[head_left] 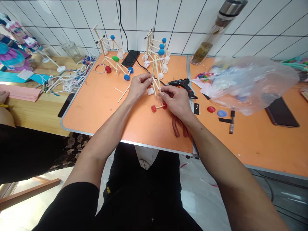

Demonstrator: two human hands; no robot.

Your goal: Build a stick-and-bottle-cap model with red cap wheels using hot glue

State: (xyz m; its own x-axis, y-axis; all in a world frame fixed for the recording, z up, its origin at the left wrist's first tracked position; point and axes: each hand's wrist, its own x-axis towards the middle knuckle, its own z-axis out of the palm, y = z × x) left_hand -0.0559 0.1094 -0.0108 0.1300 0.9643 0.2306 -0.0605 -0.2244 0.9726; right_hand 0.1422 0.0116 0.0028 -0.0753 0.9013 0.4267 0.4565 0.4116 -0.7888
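Both my hands pinch a small frame of thin wooden sticks (156,71) above the orange table. My left hand (140,87) grips its left side between thumb and fingers. At its lower right end, the fingers of my right hand (176,100) are closed on the sticks; their tips hide the joint. Just below lies a stick axle with red bottle caps (154,108), partly covered by my right hand. A white cap (150,91) sits beside the frame. Behind my right hand rests a black glue gun (180,84), and pliers with red handles (175,126) stick out under my wrist.
Stick models with blue caps (161,46) and a green cap (115,59) stand at the back. A glass bottle (204,48), plastic bag (250,83) and phone (282,112) are rightward. Loose sticks (124,93) lie left; another person's hand (3,96) shows at the far left.
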